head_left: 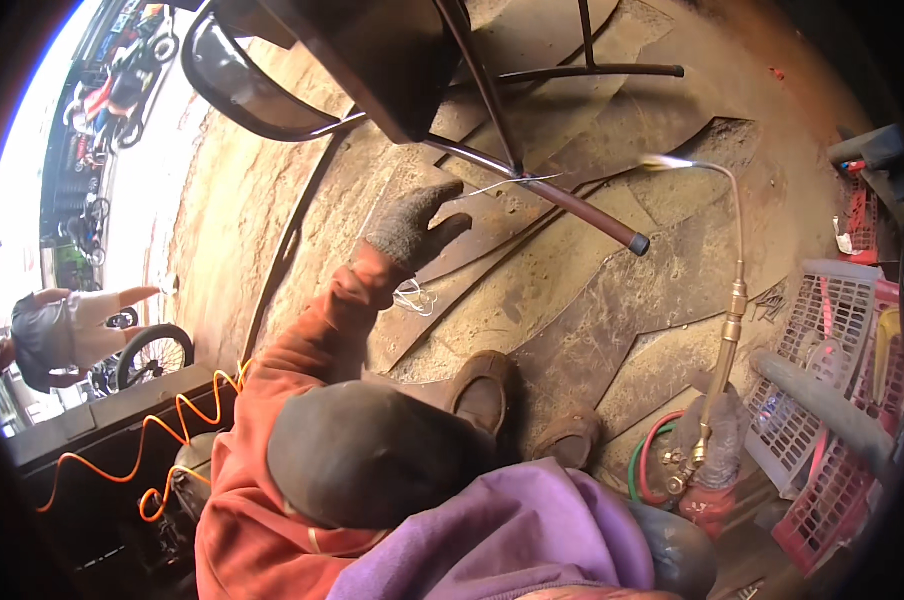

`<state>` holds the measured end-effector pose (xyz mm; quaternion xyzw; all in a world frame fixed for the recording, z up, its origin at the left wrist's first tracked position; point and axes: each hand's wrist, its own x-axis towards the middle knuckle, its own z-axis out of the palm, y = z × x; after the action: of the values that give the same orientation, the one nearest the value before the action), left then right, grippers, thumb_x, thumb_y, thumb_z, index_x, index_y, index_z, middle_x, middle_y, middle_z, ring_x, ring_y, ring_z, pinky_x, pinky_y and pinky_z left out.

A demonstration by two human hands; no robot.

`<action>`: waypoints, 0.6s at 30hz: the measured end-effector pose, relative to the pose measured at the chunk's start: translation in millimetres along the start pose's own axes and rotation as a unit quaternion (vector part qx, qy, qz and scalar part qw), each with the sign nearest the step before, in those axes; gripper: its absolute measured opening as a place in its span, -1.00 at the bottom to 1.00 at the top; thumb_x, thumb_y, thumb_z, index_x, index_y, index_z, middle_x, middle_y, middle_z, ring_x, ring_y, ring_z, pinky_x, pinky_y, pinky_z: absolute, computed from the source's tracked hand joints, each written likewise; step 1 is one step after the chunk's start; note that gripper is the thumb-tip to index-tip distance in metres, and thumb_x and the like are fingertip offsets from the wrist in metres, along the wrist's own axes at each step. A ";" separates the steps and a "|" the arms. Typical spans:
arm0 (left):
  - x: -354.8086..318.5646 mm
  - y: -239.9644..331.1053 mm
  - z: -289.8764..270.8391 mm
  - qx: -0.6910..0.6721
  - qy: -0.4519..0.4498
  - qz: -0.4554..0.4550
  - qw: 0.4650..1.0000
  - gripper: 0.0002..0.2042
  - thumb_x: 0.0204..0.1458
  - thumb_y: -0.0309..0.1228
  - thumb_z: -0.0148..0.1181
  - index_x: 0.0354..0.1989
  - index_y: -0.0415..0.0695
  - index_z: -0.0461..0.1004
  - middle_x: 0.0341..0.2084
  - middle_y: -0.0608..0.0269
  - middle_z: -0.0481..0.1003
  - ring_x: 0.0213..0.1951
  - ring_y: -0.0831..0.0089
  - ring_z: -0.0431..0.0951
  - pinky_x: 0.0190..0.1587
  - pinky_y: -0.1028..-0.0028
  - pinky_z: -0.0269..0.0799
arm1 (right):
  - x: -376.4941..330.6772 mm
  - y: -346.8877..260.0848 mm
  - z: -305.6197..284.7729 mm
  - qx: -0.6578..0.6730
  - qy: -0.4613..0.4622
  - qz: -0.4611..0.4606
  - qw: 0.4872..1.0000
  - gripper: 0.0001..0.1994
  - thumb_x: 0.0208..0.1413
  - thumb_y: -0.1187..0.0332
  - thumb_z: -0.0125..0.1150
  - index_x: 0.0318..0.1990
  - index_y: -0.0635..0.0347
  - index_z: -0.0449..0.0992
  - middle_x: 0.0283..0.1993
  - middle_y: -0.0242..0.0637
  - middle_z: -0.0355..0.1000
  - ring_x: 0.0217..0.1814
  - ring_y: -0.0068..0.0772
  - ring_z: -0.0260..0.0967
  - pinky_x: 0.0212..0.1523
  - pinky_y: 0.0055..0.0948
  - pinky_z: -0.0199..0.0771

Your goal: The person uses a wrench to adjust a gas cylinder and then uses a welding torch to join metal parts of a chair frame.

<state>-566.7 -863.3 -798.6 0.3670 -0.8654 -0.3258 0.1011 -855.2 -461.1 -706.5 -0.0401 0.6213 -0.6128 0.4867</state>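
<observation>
A brown metal chair (pixel 392 60) lies tipped over at the top, its tubular leg (pixel 592 220) slanting across the floor. My left hand (pixel 404 232), in a grey glove, reaches toward that leg. It holds a thin pale wire (pixel 500 185), whose tip crosses the tube joint; loose loops of similar wire (pixel 412 297) hang below the hand. My right hand (pixel 727 435), also gloved, is closed around the handle of a brass gas torch (pixel 729 335). The torch's long bent neck rises to a lit flame (pixel 662 161), to the right of the chair joint and apart from it.
Red and green hoses (pixel 644 465) curve beside my right hand. Plastic crates (pixel 817 350) and a grey pipe (pixel 822 400) stand at right. Overlapping sheets (pixel 532 330) cover the ground. An orange coiled hose (pixel 187 410) lies at left; beyond are a person (pixel 47 335) and a bicycle wheel (pixel 157 355).
</observation>
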 end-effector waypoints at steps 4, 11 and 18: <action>0.2 -32.5 -6.7 -0.024 -0.046 0.054 0.997 -0.65 0.17 -0.44 0.26 0.14 -0.19 0.52 -0.13 0.07 0.63 -0.20 0.32 0.64 -0.11 0.40 0.56 | 18.4 13.4 20.5 -0.008 -0.022 0.040 0.999 -0.52 0.27 0.10 0.22 0.12 0.36 0.46 -0.58 -0.35 0.38 -0.66 -0.55 0.29 -0.67 -0.54 0.25; -48.6 35.0 -34.2 -0.250 -0.049 -0.172 0.952 -0.61 0.22 -0.55 0.18 0.24 -0.10 0.49 -0.47 0.18 0.60 -0.42 0.55 0.58 -0.35 0.49 0.45 | 32.3 15.7 52.6 -0.011 -0.098 0.047 0.994 -0.52 0.32 0.10 0.17 0.13 0.39 0.44 -0.58 -0.35 0.37 -0.62 -0.57 0.29 -0.61 -0.54 0.28; -49.4 42.4 -33.9 -0.031 -0.022 0.007 0.999 -0.59 0.18 -0.54 0.20 0.22 -0.02 0.51 -0.47 -0.01 0.58 -0.46 0.20 0.65 -0.37 0.34 0.51 | 45.7 22.6 71.9 -0.014 -0.181 0.105 0.978 -0.56 0.35 0.14 0.14 0.13 0.40 0.44 -0.56 -0.35 0.38 -0.59 -0.58 0.28 -0.56 -0.54 0.27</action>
<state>-541.7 -823.3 -742.4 0.3505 -0.8595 -0.3595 0.0957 -819.7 -537.0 -733.9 -0.0918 0.5322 -0.5322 0.6520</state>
